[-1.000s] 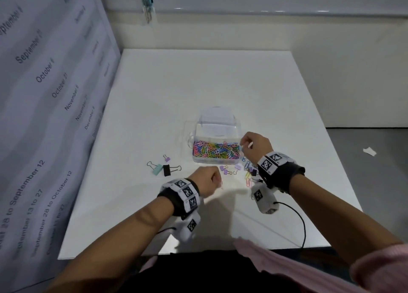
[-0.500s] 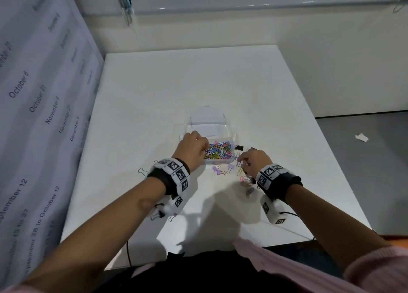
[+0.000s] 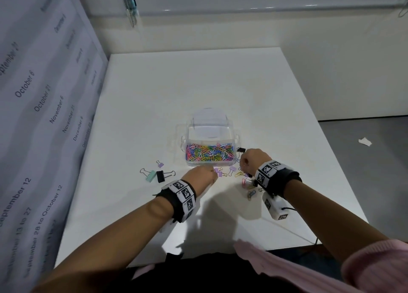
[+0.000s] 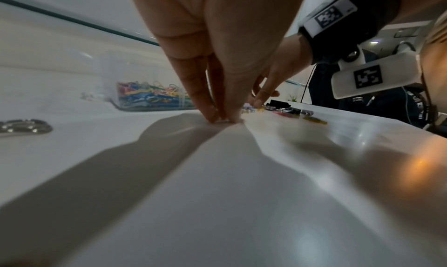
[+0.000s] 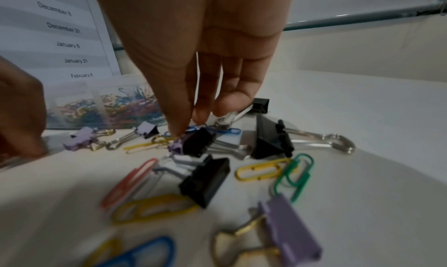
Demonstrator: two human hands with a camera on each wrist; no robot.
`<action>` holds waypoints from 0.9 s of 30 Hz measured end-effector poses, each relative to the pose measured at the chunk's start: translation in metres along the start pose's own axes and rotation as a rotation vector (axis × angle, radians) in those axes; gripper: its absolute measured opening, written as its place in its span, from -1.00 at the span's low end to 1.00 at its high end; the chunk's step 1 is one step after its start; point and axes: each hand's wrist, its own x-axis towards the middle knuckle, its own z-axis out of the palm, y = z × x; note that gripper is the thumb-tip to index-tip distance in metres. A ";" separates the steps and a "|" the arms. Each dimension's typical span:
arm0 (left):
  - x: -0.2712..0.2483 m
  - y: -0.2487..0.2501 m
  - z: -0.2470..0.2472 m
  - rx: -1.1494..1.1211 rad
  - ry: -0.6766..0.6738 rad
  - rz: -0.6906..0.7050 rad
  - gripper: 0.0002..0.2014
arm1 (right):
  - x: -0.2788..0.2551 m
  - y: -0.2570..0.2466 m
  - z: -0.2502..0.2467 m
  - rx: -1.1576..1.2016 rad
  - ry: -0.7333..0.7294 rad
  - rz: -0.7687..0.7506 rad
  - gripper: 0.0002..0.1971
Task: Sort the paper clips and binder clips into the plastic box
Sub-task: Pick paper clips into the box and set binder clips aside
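Note:
The clear plastic box (image 3: 230, 127) stands mid-table, its near compartment full of coloured paper clips (image 3: 209, 153) and its far one bare. My left hand (image 3: 214, 176) is in front of the box, its fingertips (image 4: 212, 116) pressed together on the table; what lies between them is hidden. Right of the box, my right hand (image 3: 241, 165) reaches down into a pile of loose clips. There, thumb and forefinger (image 5: 188, 126) pinch a blue paper clip (image 5: 227, 131) beside a black binder clip (image 5: 273, 143). Purple binder clips (image 3: 231, 170) lie between the hands.
A mint binder clip (image 3: 151, 175), a black one (image 3: 160, 176) and a small purple one (image 3: 160, 164) lie left of my left hand. Another black binder clip (image 3: 241, 149) sits by the box's right side. A calendar panel (image 3: 44, 116) walls the left table edge.
My left hand went from the table to the box's paper clip compartment and came back down in front of the box. My right hand dropped from the box's corner onto the pile.

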 end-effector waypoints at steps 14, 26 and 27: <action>0.005 0.019 0.009 -0.273 0.030 -0.047 -0.90 | -0.027 -0.001 0.026 0.092 -0.135 -0.045 -0.64; 0.013 0.032 0.012 -0.186 0.019 0.104 -0.70 | -0.019 0.004 0.015 0.274 0.142 0.061 -0.86; 0.011 0.031 0.011 -0.183 0.029 0.108 -0.71 | -0.015 0.002 0.013 0.277 0.160 0.076 -0.89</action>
